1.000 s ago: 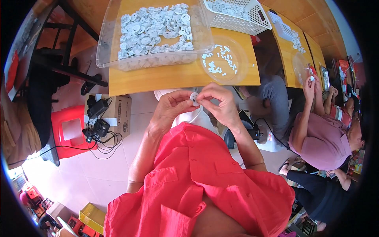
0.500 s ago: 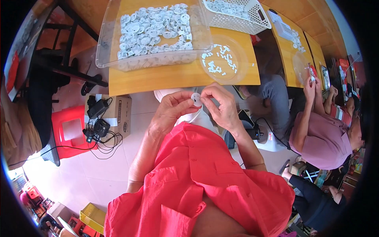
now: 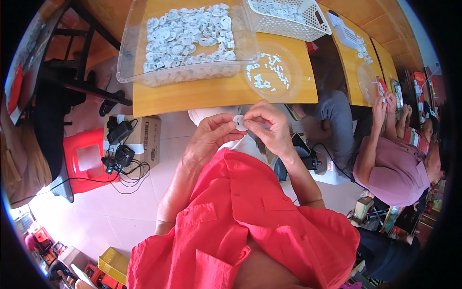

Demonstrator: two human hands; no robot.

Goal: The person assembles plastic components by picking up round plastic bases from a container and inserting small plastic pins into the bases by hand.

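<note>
A small white plastic disc [image 3: 239, 121] with dark slots in its face is held up between my hands, just off the table's near edge. My left hand [image 3: 211, 135] pinches it by its left side between thumb and fingers. At the right rim of the disc, the thumb and forefinger of my right hand [image 3: 270, 129] are closed together; whether a smaller piece is between them is hidden. Beyond my hands, a shallow clear dish [image 3: 292, 91] with several tiny white pieces [image 3: 262, 82] lies on the wooden table [image 3: 202, 99]. A clear plastic tub [image 3: 126, 62] of similar white parts [image 3: 185, 36] stands to its left.
A white perforated basket [image 3: 315, 21] of parts is at the back. On the right, a person in a mauve shirt [image 3: 392, 166] works at another table. Down left are a red stool [image 3: 72, 154], a cardboard box [image 3: 151, 137], black adapters [image 3: 124, 154] and cables.
The disc has turned slightly, so its slots show more squarely; my fingers have barely shifted. At the right, the co-worker's hands have moved closer together, and a leg near the floor has shifted.
</note>
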